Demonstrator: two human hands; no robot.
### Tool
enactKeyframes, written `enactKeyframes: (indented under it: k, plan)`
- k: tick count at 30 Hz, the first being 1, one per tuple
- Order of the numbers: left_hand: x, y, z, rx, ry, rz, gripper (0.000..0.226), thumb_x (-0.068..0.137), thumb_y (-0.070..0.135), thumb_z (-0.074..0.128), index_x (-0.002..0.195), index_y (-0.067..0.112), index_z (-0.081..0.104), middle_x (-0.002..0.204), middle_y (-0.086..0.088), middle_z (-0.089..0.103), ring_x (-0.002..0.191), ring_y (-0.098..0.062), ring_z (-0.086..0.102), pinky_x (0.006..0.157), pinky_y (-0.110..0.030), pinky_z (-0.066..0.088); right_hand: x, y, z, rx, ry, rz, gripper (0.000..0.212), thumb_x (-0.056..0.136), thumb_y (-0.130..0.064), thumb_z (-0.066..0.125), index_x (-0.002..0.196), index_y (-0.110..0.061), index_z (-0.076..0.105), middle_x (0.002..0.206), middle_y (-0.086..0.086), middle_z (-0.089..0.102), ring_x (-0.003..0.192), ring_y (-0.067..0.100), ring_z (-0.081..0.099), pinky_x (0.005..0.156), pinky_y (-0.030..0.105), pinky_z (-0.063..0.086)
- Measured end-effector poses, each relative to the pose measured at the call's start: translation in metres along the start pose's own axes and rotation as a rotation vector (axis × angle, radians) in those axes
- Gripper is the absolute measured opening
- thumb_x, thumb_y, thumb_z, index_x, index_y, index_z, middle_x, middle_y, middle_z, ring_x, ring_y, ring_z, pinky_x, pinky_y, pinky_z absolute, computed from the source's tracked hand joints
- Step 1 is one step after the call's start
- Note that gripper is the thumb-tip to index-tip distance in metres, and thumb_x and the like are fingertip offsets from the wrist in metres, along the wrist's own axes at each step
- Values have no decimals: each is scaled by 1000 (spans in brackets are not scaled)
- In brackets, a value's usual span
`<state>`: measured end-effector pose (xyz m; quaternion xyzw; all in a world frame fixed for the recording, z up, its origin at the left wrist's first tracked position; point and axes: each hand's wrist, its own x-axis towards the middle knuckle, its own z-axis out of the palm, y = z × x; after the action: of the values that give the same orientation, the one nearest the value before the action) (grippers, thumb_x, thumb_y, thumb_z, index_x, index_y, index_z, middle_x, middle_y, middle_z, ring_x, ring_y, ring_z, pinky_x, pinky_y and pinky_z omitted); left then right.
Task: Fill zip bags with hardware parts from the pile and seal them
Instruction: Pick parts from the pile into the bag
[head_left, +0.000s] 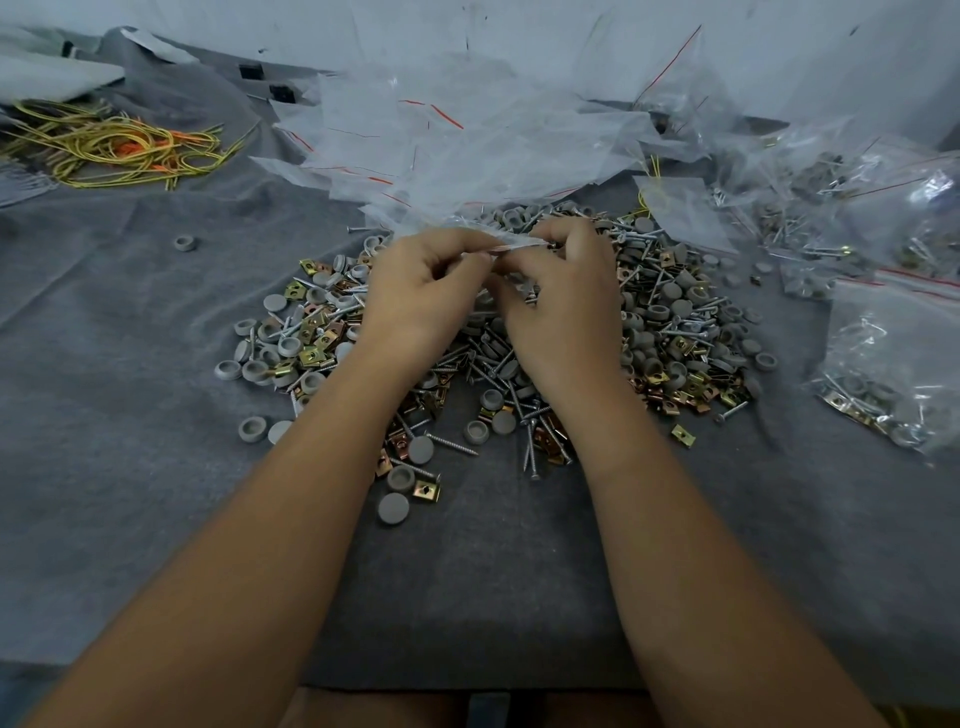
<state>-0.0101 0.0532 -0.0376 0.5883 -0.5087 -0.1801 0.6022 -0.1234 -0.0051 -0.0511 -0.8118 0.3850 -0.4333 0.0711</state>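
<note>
A pile of hardware parts (675, 332) lies on the grey cloth: grey round caps, silver screws and brass-coloured clip nuts. Both my hands hover over its middle. My left hand (421, 296) and my right hand (566, 306) together pinch the top edge of a small clear zip bag (514, 243), fingertips close together along its strip. The bag's body hangs behind my hands and is mostly hidden. Empty clear zip bags (457, 145) with red strips are heaped just behind the pile.
Filled, sealed bags (893, 364) lie at the right, with more behind them (831, 208). A tangle of yellow and orange ties (114, 145) sits at the far left. A single grey cap (184, 242) lies apart on the cloth (130, 415).
</note>
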Motion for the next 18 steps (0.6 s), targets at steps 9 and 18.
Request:
enactKeyframes:
  k: [9, 18]
  plan:
    - [7, -7, 1, 56, 170, -86, 21, 95, 5, 49, 95, 12, 69, 39, 16, 49, 34, 1, 37, 38, -9, 26, 1, -5, -3, 125, 23, -46, 13, 86, -18, 68, 97, -14, 75, 98, 5, 58, 94, 22, 54, 81, 35, 46]
    - [13, -14, -3, 29, 291, -162, 28, 92, 12, 47, 82, 29, 68, 36, 14, 36, 36, -4, 24, 41, -21, 19, 8, 4, -22, 248, 273, 353, 22, 92, -4, 48, 100, -19, 60, 95, -8, 56, 92, 12, 56, 76, 29, 48]
